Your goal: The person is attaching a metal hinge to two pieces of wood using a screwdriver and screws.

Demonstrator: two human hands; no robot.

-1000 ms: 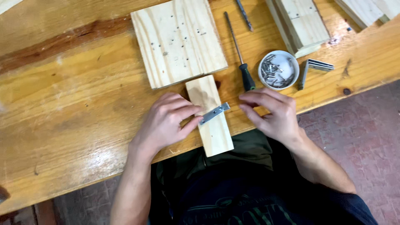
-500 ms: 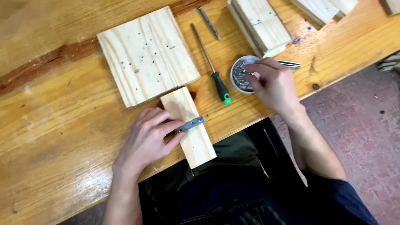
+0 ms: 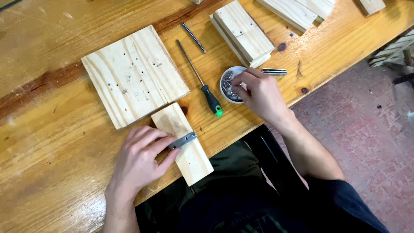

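Observation:
My left hand (image 3: 140,162) rests on a small pale wood block (image 3: 183,144) and presses a flat metal bracket (image 3: 183,140) against its top with the fingertips. The block overhangs the front edge of the workbench. My right hand (image 3: 258,95) reaches into a small round white dish of screws (image 3: 228,84), fingers pinched among them; whether it holds a screw is hidden. A screwdriver with a black and green handle (image 3: 211,101) lies between the block and the dish.
A square pine board (image 3: 133,75) with several small holes lies behind the block. A stacked wood block (image 3: 241,34), a loose metal bit (image 3: 194,38), more brackets (image 3: 274,71) and timber pieces (image 3: 302,11) sit further back. The bench edge (image 3: 310,90) drops to a brick floor.
My right hand left the bracket, moved right to the dish of screws and now has its fingers in it. My left hand stays on the bracket and block.

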